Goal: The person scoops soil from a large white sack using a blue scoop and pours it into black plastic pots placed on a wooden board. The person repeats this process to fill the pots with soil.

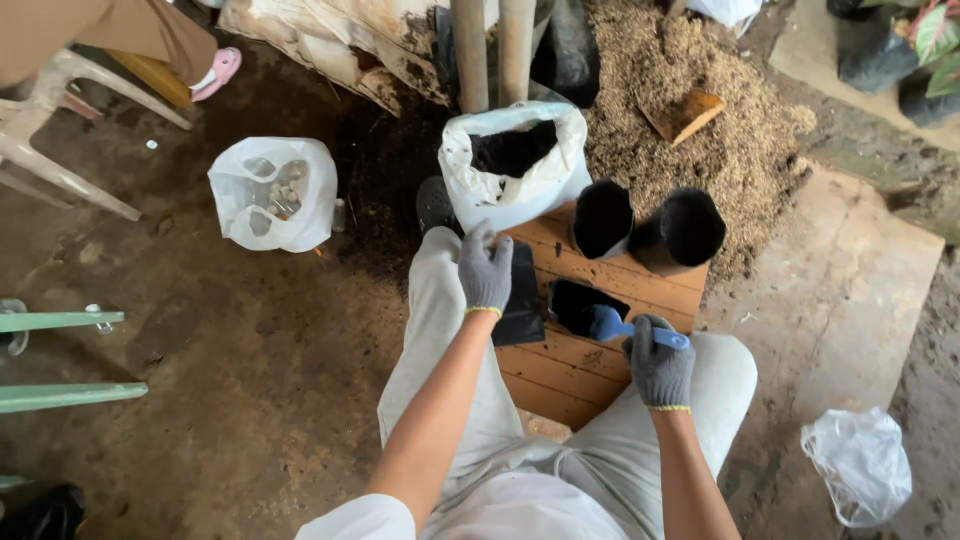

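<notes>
The person sits with both knees apart over a wooden board [600, 280] of orange slats lying on the dirt floor [250, 350]; both hands wear grey knit gloves. The left hand [485, 268] rests on a flat black nursery bag [522, 295] at the board's left edge, its grip curled onto the bag's top, though how tightly it holds cannot be told; the right hand [660, 365] is closed around the handle of a blue scoop [612, 324], whose bowl lies in the mouth of an open black bag [575, 303] just beside the flat one. Two more black bags [650, 225] stand open and upright at the board's far end; behind them lies a heap of husks [700, 110]; a white sack [515, 165] of dark soil stands beyond the left hand.
</notes>
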